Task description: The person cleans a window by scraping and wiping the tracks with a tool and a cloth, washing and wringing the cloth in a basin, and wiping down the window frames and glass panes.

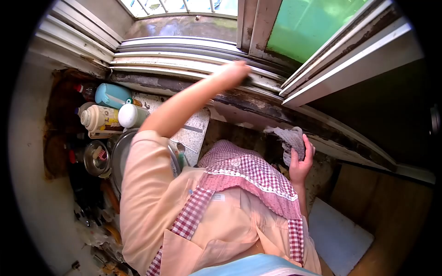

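Left hand [235, 74]: in the head view, reaches far forward over the window track [161, 60], toward its right part; looks blurred, with a small dark patch just beside the fingertips; cannot tell whether wide, narrow or holding something, nor whether touching the rail.
Right hand [302, 162]: held low at the right, fingers curled around a cloth.
Grey cloth [292, 140]: hangs bunched in the right hand, just below the sill and to the right of the apron.
Green pane [313, 27]: stands at the far right, beyond the track.
Checked apron [271, 171]: worn over a peach shirt [149, 193].
Speckled table [198, 123]: lies at the left, partly behind the left arm.
Containers: crowd the far left, among them a light blue container [113, 94] and a white jar [131, 115].
Metal bowl [91, 167]: sits nearer, with something pink inside.
Pale board [338, 237]: lies at the near right, beside a brown wooden panel [396, 207].
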Demonstrator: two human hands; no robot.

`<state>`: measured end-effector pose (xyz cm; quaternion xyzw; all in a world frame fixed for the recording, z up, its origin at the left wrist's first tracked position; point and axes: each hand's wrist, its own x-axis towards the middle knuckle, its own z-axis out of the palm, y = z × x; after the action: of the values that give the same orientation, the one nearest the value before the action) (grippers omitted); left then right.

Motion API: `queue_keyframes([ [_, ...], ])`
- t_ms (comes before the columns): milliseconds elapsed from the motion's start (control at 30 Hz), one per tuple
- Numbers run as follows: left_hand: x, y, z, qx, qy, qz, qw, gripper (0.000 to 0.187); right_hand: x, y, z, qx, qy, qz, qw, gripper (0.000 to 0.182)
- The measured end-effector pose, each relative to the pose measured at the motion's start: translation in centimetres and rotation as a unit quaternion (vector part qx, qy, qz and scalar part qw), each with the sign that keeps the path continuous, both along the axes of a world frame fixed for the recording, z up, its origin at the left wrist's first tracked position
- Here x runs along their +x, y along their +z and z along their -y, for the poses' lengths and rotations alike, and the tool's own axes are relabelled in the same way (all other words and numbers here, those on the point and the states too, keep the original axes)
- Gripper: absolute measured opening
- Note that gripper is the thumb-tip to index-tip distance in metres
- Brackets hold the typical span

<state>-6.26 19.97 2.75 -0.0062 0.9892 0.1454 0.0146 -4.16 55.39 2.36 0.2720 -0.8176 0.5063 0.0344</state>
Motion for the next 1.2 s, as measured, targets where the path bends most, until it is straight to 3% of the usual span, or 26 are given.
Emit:
queue_keyframes([
  [133, 0.7, -0.2, 1.8, -0.035, -0.048, -0.013, 0.998, 0.022, 0.7, -0.5, -1.1, -0.024, -0.030, 0.027, 0.999, 0.043],
  [233, -3.7, -1.5, -3.8, 0.060, -0.155, -0.102, 0.981, 0.026, 0.7, -0.5, -0.9, -0.015, -0.038, 0.023, 0.999, 0.042],
  [367, -3.2, -1.5, -3.7, 0.025, -0.082, -0.063, 0.994, 0.027, 1.0, -0.5, -1.1, -0.025, -0.028, 0.034, 0.999, 0.042],
  [400, -1.5, 0.2, -1.7, 0.033, -0.052, -0.009, 0.998, 0.025, 1.0, -0.4, -1.0, -0.034, -0.032, 0.032, 0.998, 0.042],
  [533, 2.6, 0.0, 6.2, -0.037, -0.003, 0.027, 0.999, 0.024, 1.4, -0.9, -2.5, -0.022, -0.054, 0.020, 0.998, 0.042],
  [567, 2.7, -1.3, 6.1, -0.055, -0.014, -0.017, 0.998, 0.024, 1.6, -0.9, -3.0, -0.010, -0.058, 0.009, 0.998, 0.042],
  [700, -1.2, -1.5, 1.7, -0.039, -0.080, 0.000, 0.996, 0.024, 1.9, -1.2, -2.5, -0.040, -0.078, 0.030, 0.996, 0.041],
  [767, -2.6, -1.0, -2.0, 0.026, -0.076, -0.034, 0.996, 0.024, 1.6, -1.6, -1.7, -0.045, -0.057, 0.053, 0.996, 0.041],
  [833, -3.4, -1.7, -4.3, 0.011, -0.087, -0.113, 0.990, 0.021, 1.2, -1.6, -0.4, -0.051, -0.021, 0.066, 0.996, 0.040],
  [900, -2.2, -1.5, -3.5, 0.021, -0.026, -0.112, 0.993, 0.017, 1.0, -0.9, 0.8, -0.056, 0.026, 0.065, 0.996, 0.039],
  [1033, 3.2, -1.0, 6.9, -0.058, 0.068, 0.028, 0.996, 0.020, 1.1, 0.3, 0.9, -0.032, 0.051, 0.020, 0.998, 0.040],
  [1133, 4.6, -1.2, 8.5, -0.059, -0.003, -0.034, 0.998, 0.025, 1.0, -1.7, -0.2, -0.034, 0.023, 0.037, 0.998, 0.040],
  [1200, 2.1, -0.9, 6.1, -0.026, -0.032, 0.028, 0.999, 0.025, 1.2, -2.1, -0.5, -0.030, 0.002, 0.054, 0.998, 0.040],
])
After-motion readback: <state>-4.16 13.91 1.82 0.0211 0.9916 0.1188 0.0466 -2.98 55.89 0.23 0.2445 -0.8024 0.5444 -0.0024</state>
